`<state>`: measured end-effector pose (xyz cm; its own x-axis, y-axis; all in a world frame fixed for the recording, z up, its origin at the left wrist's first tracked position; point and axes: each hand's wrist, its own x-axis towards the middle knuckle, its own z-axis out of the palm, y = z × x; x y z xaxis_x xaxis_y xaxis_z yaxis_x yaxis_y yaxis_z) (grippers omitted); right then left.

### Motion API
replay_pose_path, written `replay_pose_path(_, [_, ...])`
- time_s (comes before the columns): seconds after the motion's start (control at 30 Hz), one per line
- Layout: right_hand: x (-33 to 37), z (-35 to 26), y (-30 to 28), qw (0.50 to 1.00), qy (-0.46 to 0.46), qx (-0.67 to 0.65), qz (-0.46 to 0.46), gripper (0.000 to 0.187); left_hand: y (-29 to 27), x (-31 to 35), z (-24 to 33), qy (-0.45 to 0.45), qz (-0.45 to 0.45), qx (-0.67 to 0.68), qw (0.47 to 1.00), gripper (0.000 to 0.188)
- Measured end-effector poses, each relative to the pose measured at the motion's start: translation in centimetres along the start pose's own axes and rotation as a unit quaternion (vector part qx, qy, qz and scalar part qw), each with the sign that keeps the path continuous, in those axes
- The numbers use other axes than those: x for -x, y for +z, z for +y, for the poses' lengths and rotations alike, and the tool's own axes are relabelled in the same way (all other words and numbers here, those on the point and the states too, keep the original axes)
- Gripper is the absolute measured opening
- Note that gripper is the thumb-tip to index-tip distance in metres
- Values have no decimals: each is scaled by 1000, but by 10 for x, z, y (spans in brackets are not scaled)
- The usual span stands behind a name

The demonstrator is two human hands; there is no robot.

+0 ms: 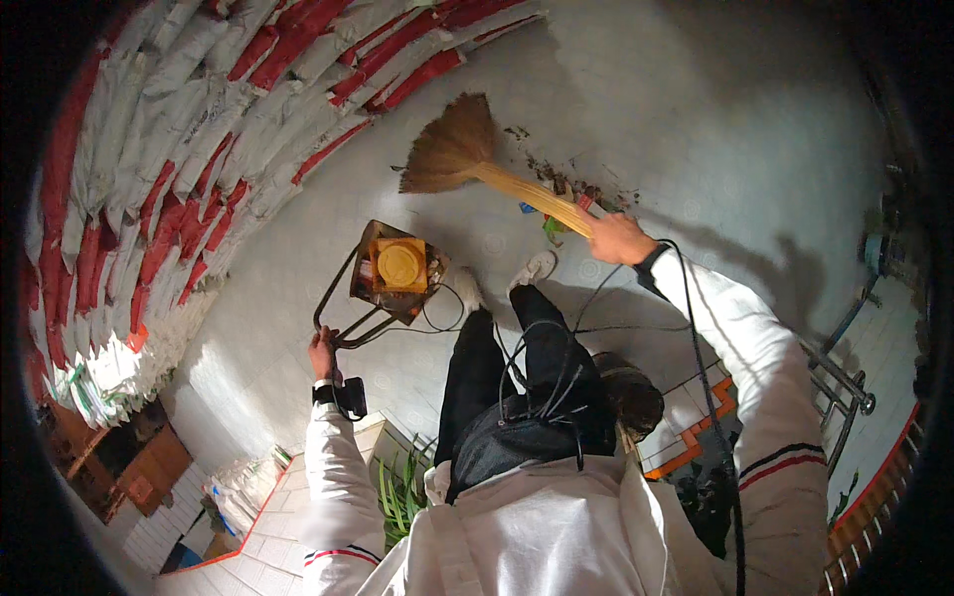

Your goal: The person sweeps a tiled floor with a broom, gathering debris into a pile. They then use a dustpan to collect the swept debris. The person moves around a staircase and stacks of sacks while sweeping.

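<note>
My right hand (pixel 618 239) is closed around the pale handle of a straw broom (pixel 452 149). Its bristles fan out on the floor ahead of me, toward the left. Beside the handle lies a strip of dark debris (pixel 564 181) with small coloured scraps and a green piece. In my left hand (pixel 322 353) is the bent dark handle of a dustpan (pixel 370 241), whose box-like pan is low at the left of my feet. A yellow square object with a round top (pixel 400 264) sits in the pan; its kind I cannot tell.
Stacked white and red sacks (pixel 179 149) rise along the left. Pale tiled floor (pixel 696 129) stretches ahead. Green plant leaves (pixel 400 492) stand near my left forearm, a metal rail (pixel 845 387) at the right. Dark cables (pixel 696 368) hang around my right arm and legs.
</note>
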<state>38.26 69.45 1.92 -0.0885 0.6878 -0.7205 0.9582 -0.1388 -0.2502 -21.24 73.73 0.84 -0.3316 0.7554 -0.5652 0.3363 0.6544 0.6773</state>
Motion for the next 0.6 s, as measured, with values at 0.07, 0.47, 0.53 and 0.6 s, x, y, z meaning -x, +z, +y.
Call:
replay_pose_path(0.07, [28, 19, 8, 999, 33, -1, -15, 71, 4, -3, -3, -12, -9, -5, 1000, 35])
replay_pose_path(0.47, [232, 55, 28, 980, 119, -159, 8, 68, 29, -31, -43, -41, -56, 53, 996, 33])
replay_pose_path(0.53, [249, 39, 12, 982, 122, -141, 12, 67, 28, -20, -48, -36, -45, 74, 996, 30])
replay_pose_path(0.6, [253, 22, -7, 987, 99, -128, 14, 65, 24, -8, -55, -66, -17, 117, 991, 29])
